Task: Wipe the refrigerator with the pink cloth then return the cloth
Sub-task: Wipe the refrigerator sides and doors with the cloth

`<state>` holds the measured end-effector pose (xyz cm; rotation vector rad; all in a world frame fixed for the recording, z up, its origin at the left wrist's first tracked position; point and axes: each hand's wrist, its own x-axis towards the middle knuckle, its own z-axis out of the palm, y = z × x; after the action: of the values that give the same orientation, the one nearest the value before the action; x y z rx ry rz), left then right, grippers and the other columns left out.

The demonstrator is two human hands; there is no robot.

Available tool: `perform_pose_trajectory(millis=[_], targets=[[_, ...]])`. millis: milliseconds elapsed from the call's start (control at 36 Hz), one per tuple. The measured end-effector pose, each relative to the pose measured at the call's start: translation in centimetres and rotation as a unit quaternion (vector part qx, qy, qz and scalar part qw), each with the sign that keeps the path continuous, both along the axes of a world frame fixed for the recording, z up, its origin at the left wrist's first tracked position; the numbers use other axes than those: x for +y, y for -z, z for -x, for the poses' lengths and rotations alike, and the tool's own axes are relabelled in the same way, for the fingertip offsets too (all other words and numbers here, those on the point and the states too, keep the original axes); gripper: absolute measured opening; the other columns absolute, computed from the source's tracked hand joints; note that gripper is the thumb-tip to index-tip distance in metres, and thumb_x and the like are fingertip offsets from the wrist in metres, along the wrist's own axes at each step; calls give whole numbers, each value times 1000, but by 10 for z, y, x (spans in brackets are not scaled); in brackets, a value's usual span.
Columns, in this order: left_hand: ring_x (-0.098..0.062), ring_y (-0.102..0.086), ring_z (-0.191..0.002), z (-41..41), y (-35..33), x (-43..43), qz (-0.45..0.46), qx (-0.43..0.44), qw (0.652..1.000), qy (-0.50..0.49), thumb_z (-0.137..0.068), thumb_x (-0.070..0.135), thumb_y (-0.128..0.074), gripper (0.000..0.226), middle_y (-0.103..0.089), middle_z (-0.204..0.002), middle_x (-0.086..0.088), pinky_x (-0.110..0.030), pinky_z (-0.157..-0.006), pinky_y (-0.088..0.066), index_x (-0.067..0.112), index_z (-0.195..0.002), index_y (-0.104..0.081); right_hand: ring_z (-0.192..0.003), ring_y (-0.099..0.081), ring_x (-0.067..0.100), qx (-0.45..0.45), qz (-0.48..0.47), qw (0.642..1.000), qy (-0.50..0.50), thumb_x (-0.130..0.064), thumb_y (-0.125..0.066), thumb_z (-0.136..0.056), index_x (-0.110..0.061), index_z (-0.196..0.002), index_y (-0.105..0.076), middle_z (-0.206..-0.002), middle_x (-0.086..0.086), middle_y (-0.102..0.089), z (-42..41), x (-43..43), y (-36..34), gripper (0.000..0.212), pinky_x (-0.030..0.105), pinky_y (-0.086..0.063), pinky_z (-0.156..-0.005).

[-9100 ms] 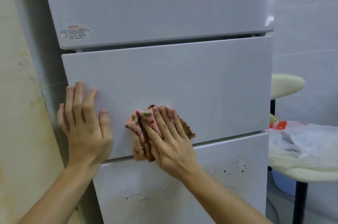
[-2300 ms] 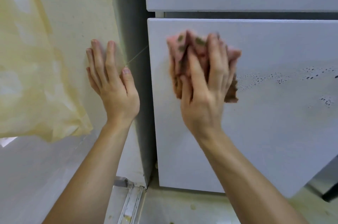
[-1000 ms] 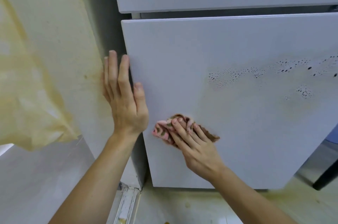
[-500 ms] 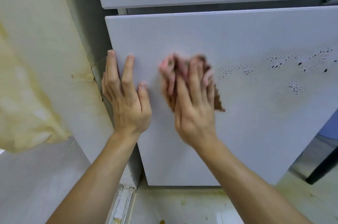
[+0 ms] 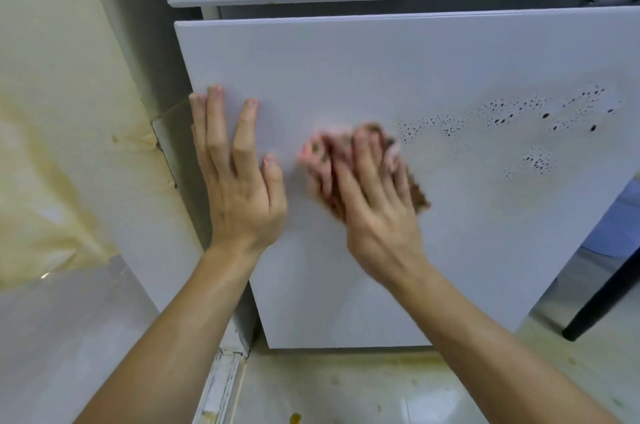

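Your left hand (image 5: 239, 181) lies flat on the refrigerator's bottom door panel (image 5: 381, 70), close to its left edge, fingers straight and slightly spread. It holds nothing, and the placement reads as a brace: it probably steadies you and keeps the panel from giving under the rubbing. Your right hand (image 5: 374, 202) is just beside it, the two a short gap apart and not touching. Under that hand is the pink cloth (image 5: 415, 191), bunched into a wad and pinned against the panel by your palm and outstretched fingers. The fingers lie over it nearly straight rather than curling round it, which spreads the pressure across the wad, as a wiping stroke wants. The hand and cloth are blurred, so exactly how the thumb sits cannot be told. A brown corner of the cloth sticks out past your little finger. To the right of the cloth a scatter of dark specks (image 5: 519, 115) marks the panel, so that side looks not yet wiped. Keeping the wad flat to the panel suits a pass toward them. The cloth's return comes only after that.
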<state>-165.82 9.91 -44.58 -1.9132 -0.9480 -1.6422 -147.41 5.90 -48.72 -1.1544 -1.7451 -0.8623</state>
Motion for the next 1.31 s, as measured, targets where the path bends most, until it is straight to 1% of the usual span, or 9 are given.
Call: perform_pose_trajectory(millis=[111, 250, 472, 556, 694, 917, 1028, 1139, 1306], targets=[[-58, -14, -152, -11, -3, -7, 12, 24, 999, 17, -91, -9, -56, 60, -17, -162, -29, -62, -128, -11, -8, -150, -42, -157, -17, 42, 140, -49, 989, -28, 10, -53, -91, 2, -157, -38, -166, 32, -25, 12, 5, -82, 69, 46, -1, -130], [-54, -16, -154, -13, -5, -9, 18, 19, 1000, 3, -90, -9, -57, 61, -21, -163, -29, -60, -129, -10, -6, -150, -44, -153, -29, 45, 176, -100, 979, -29, 5, -43, -100, 3, -153, -45, -161, 34, -34, 14, 13, -87, 53, 51, -11, -130], [-50, -14, -156, -22, 2, -13, 32, 24, 999, 1, -87, -9, -61, 66, -24, -164, -29, -56, -130, -7, -3, -151, -43, -163, -8, 24, -14, -12, 1000, -7, -25, -33, -114, -20, -161, -32, -177, 6, -6, -31, 4, 55, 48, 43, -5, -132], [-49, -15, -156, -31, 5, -17, 29, 31, 999, 5, -89, -7, -59, 64, -27, -164, -30, -56, -130, -9, -3, -151, -43, -163, -3, 23, -51, 6, 998, 20, -22, -40, -110, -16, -158, -37, -177, 3, 1, -47, -7, 83, 48, 44, -4, -132], [-39, -11, -159, -47, 3, -20, 28, 36, 999, 10, -87, -2, -60, 69, -26, -166, -25, -51, -130, -7, 2, -153, -40, -163, -2, 23, -85, 35, 995, 49, 0, -49, -88, -17, -166, -17, -177, 5, 5, -51, -12, 79, 86, 44, 0, -132], [-44, -16, -157, -60, 1, -20, 25, 31, 999, 1, -88, -5, -62, 68, -26, -166, -26, -55, -130, -10, 0, -153, -40, -161, 1, 21, 161, -28, 986, 27, -3, -41, -100, -2, -160, -33, -169, 19, -15, -32, -3, -39, 61, 44, 2, -131], [-44, -15, -157, -62, 3, -18, 26, 32, 999, -9, -89, -4, -60, 66, -26, -166, -26, -55, -130, -9, -1, -153, -42, -161, -7, 31, 211, -39, 977, 10, -8, -36, -104, -1, -159, -36, -169, 26, -20, -26, -1, -53, 56, 49, -2, -131], [-46, -16, -157, -60, 4, -15, 20, 38, 999, -16, -92, 0, -58, 64, -26, -166, -26, -53, -130, -8, 0, -153, -40, -162, -1, 20, 170, -59, 984, 4, -10, -38, -107, -6, -160, -34, -169, 11, -13, -32, 4, -12, 54, 48, -5, -131], [-47, -17, -156, -65, 5, -12, 15, 26, 999, -22, -91, -1, -56, 63, -27, -165, -28, -56, -129, -8, -1, -152, -41, -162, -13, 28, -14, 61, 998, 29, -19, -39, -107, -21, -166, -18, -177, 3, 4, -72, -13, 116, 63, 44, -2, -132]])
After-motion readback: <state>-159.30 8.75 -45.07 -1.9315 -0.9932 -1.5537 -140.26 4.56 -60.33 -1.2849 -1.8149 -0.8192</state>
